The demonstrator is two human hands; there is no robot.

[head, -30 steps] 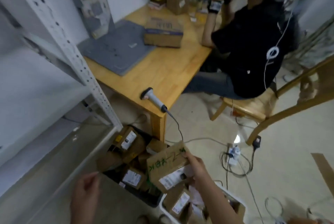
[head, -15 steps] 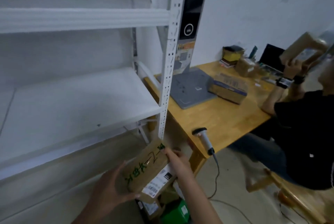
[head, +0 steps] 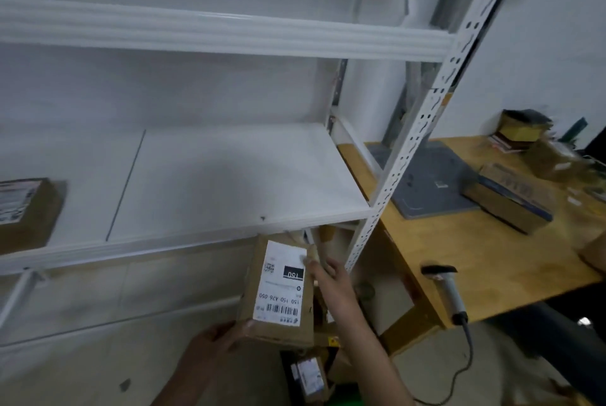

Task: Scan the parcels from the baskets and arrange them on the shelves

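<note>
Head view: parcel (head: 278, 291) just below the front lip of the shelf (head: 229, 176), left hand (head: 213, 343) curled round its bottom corner, right hand (head: 331, 277) pinching the right edge; another box (head: 26, 212) far left.

White shelf (head: 229, 182), cardboard parcel (head: 24, 212) on it

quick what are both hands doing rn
Left hand: grips the parcel at its near end.
Right hand: holds the parcel's far right edge.
</note>
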